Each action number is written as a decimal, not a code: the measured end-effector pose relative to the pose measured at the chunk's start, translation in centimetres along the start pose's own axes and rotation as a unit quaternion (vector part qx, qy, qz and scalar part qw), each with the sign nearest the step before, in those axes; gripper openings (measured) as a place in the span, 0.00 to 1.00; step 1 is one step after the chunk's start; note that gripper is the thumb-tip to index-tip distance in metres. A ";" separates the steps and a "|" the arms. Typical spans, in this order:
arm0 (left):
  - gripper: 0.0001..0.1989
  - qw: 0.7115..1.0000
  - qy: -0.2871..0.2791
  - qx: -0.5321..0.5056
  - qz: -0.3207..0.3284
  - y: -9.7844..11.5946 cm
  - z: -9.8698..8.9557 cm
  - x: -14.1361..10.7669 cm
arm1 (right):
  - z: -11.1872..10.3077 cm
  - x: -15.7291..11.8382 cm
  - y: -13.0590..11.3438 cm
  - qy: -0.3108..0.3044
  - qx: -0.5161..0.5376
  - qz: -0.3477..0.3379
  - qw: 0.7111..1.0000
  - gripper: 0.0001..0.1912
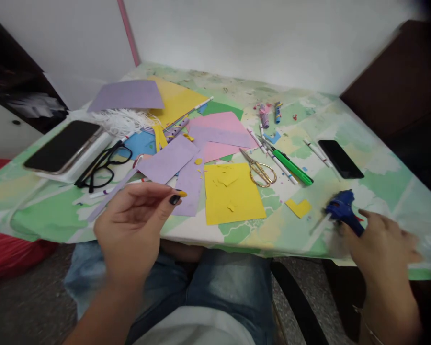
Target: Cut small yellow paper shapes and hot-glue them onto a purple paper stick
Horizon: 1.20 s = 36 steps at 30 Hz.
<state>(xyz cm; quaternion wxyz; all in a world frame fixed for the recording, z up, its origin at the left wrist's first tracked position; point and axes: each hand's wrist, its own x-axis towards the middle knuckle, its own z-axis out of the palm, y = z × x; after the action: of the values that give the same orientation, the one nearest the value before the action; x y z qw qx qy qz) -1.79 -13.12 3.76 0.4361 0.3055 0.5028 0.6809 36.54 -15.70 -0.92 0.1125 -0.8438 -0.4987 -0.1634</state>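
Observation:
My left hand is closed in a pinch above the front edge of the table, with a small yellow paper piece between thumb and index finger. At the right, my right hand has thumb and index finger on either side of the handle of a blue hot glue gun; its other fingers are blurred. A yellow foam sheet with loose scraps on it lies between the hands. Gold-handled scissors rest at its upper right corner. An L-shaped yellow piece lies left of the glue gun.
Purple sheets, a pink sheet and white yarn cover the middle and left. Black glasses lie beside a phone on a white box. Right of centre are a green cutter, several markers and another phone.

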 end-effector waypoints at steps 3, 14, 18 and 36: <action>0.11 0.980 0.040 0.120 0.152 1.1 -0.2 -0.4 | -1.7 -0.8 -4.4 0.085 0.129 -0.100 0.983 0.17; 0.13 0.979 -0.035 0.157 0.125 0.5 -0.1 -2.2 | -1.3 -3.9 -18.8 -0.225 0.264 -0.237 0.908 0.15; 0.14 0.973 -0.086 0.180 0.114 -0.6 -0.4 -2.2 | -1.4 -4.4 -19.2 -0.249 0.277 -0.210 0.904 0.11; 0.15 0.912 -0.234 -0.133 -0.309 -3.9 2.5 -1.2 | -3.4 -3.5 -17.7 -0.328 0.731 -0.238 0.549 0.08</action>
<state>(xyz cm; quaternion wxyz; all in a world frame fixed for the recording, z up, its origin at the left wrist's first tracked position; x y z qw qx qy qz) 1.93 -12.70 0.84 0.7664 0.2251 0.3606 0.4817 18.84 -11.31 1.34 0.4757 -0.3160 -0.6313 0.5247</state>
